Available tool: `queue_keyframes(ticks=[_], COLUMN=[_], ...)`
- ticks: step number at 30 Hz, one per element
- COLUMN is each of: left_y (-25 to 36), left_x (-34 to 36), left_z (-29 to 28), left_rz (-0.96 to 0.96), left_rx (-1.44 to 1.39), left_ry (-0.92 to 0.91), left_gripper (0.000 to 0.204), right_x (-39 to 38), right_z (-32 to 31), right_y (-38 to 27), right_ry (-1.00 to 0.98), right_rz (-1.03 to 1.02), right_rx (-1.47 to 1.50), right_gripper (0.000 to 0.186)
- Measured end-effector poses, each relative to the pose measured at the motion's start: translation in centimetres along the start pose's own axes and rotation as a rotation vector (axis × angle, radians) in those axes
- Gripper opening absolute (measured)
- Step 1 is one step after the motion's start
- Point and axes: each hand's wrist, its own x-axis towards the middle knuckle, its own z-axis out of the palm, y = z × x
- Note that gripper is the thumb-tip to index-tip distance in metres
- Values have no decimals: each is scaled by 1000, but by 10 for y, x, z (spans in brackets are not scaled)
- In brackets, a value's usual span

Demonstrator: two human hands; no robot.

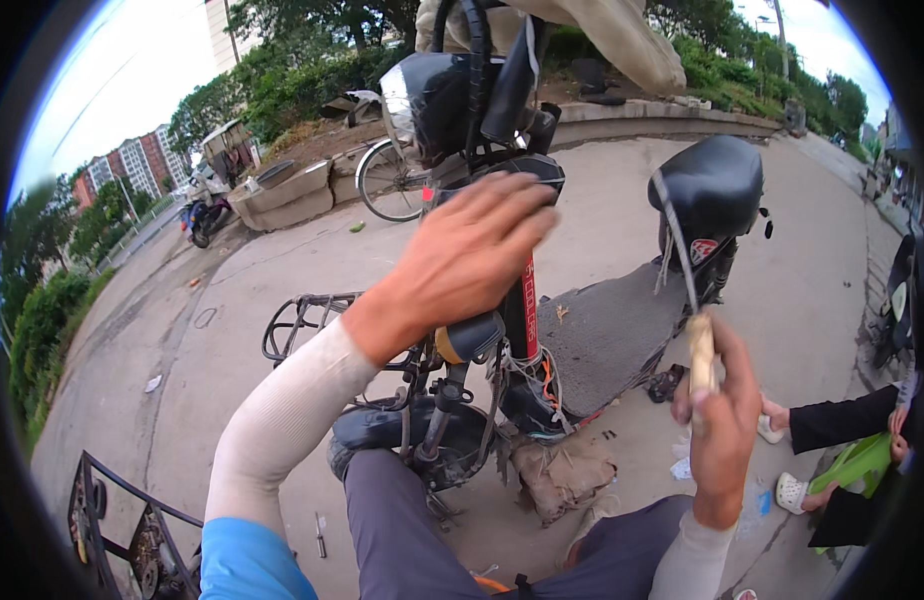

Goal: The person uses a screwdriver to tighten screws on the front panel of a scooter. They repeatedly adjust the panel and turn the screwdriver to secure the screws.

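Scooter (612, 325) stood in my remote view, black seat (710, 185) rightward. Left hand (462, 245) spread over the front column (531, 312), gripping nothing visible; contact I couldn't tell. Right hand (727, 430) clenched a wooden-handled metal tool (699, 335), shaft (683, 253) overlapping the seat from here; a slack grip, I judged, risked gouging it.

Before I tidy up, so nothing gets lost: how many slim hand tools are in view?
2: a wooden-handled tool in the right hand and a slim tool on the ground left of the person's legs. Others may be hidden.
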Motion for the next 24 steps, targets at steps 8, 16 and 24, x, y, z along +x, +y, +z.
queue_keyframes(ticks=[8,16,24], left_y=[20,11,-1], left_x=[-100,-104,-108], left_z=[-12,9,11], left_rz=[-799,-981,-944], left_rx=[-381,-695,-737], left_ry=[15,-38,-171], left_gripper=[81,101,99], right_x=[-52,-27,-23], right_z=[23,65,80], right_y=[-26,-39,-28], right_ry=[36,-93,-89], right_rz=[-552,-758,-752], right_rx=[-821,-889,-840], right_gripper=[44,51,51])
